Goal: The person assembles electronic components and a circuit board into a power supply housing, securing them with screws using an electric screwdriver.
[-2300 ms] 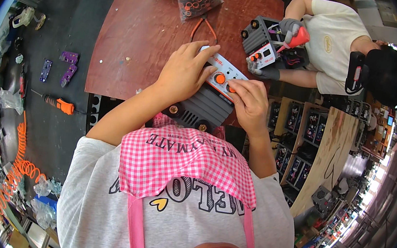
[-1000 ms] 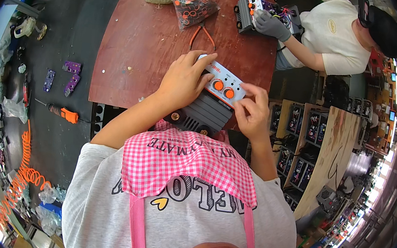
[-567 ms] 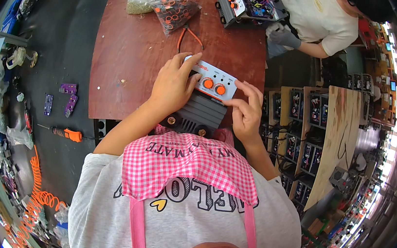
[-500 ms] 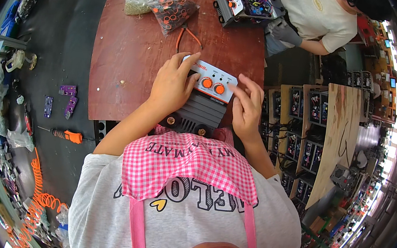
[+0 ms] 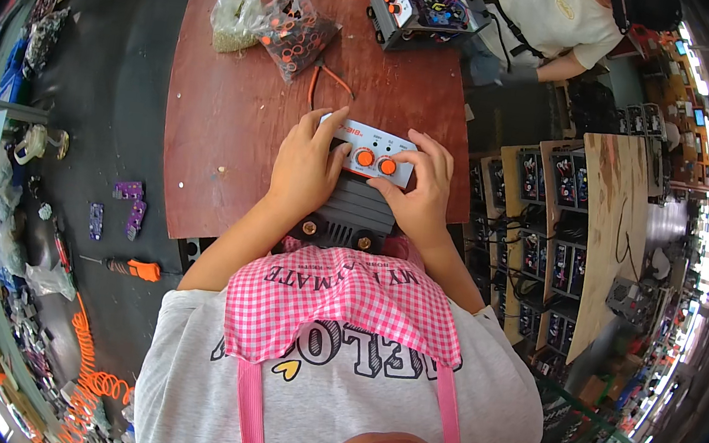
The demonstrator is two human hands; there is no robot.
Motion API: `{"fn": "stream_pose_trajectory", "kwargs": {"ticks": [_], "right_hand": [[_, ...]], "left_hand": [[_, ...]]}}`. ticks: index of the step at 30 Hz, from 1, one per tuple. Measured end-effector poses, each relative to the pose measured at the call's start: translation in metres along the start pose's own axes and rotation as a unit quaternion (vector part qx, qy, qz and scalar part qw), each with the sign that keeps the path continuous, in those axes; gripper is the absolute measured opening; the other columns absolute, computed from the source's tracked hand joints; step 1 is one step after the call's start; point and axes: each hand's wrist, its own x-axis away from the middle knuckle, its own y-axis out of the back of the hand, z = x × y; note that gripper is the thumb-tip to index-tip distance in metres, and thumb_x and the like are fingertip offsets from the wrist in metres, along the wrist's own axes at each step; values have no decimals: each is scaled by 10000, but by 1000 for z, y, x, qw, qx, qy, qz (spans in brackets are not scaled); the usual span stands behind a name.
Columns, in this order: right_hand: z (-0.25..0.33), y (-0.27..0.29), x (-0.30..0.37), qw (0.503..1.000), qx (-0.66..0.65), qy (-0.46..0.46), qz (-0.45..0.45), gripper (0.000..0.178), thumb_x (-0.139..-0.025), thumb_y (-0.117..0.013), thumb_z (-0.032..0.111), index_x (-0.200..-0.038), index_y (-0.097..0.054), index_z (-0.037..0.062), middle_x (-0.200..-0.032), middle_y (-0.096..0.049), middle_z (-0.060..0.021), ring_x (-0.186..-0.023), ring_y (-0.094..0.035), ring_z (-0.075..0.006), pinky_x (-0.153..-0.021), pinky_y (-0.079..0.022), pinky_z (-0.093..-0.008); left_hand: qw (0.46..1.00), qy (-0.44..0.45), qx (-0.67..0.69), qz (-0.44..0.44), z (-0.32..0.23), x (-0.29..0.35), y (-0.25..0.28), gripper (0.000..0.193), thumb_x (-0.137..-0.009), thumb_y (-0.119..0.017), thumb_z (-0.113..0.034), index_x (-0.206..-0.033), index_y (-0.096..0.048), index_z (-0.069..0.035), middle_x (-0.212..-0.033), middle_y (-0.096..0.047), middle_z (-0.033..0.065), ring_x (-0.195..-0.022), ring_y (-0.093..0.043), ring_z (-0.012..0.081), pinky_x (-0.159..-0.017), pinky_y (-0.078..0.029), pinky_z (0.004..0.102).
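Note:
Close to my body on the table's near edge sits a dark grey ribbed electrical box (image 5: 360, 209) with two brass-coloured sockets low on its near end. At its far end is a pale front panel (image 5: 370, 138) with two orange knobs (image 5: 365, 158). My left hand (image 5: 304, 161) is closed round the panel's left end, thumb on the near side and fingers over the far edge. Round the right end, my right hand (image 5: 422, 185) is closed too, its thumb by the lower right corner beside the right knob. What lies under the fingers is hidden.
On the reddish table (image 5: 232, 146) lie a bag of orange-and-black knobs (image 5: 298, 40), a clear bag of small parts (image 5: 237, 20) and orange-handled pliers (image 5: 333, 82). A co-worker in grey gloves handles an open unit (image 5: 439, 17). An orange screwdriver (image 5: 143, 269) lies left; shelving (image 5: 536, 242) stands right.
My right hand has moved from beside the panel, fingers raised, to closing on its right end. My left hand stays on the left end. The whole view has shifted slightly.

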Motion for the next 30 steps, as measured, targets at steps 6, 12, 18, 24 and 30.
{"fn": "stream_pose_trajectory", "kwargs": {"ticks": [6,12,18,24,30], "right_hand": [[-11,7,-3,996,-8,60,67,317,-822,-727,145,-1133,-680,111,-1308,-561,-126,-1244,-489,-314,-1046,-368,-429],[-15,-1,27,928,-309,-204,-50,427,-986,-553,181,-1374,-502,8,-1421,-481,-176,-1323,-447,-294,-1119,-320,-400],[-8,-27,62,765,-534,-328,-144,496,-1067,-387,316,-1413,-449,-34,-1343,-551,-116,-1239,-498,-177,-1077,-357,-321],[3,-31,96,822,-399,-308,-266,458,-1043,-483,221,-1440,-438,-4,-1399,-483,-111,-1288,-446,-178,-1086,-327,-313],[-9,-13,120,900,-158,-291,-284,346,-1033,-427,228,-1164,-657,6,-1166,-605,-113,-1117,-539,-215,-978,-403,-336]], "left_hand": [[996,10,91,-16,19,5,-9,552,-898,-631,-101,-1413,-442,-35,-1327,-518,210,-1216,-528,376,-1013,-437,416],[929,171,326,27,31,39,-9,532,-990,-562,-211,-1432,-388,29,-1410,-474,214,-1310,-460,283,-1082,-361,378],[930,130,311,145,11,30,-15,538,-981,-579,-259,-1394,-431,53,-1283,-589,196,-1231,-530,259,-1053,-385,354],[889,40,325,322,24,-53,-33,434,-985,-561,-268,-1282,-556,48,-1140,-648,136,-1069,-582,189,-951,-444,326],[883,-70,282,368,53,-64,-19,439,-962,-558,-294,-1269,-578,19,-1117,-622,121,-1065,-572,206,-940,-432,336]]}}
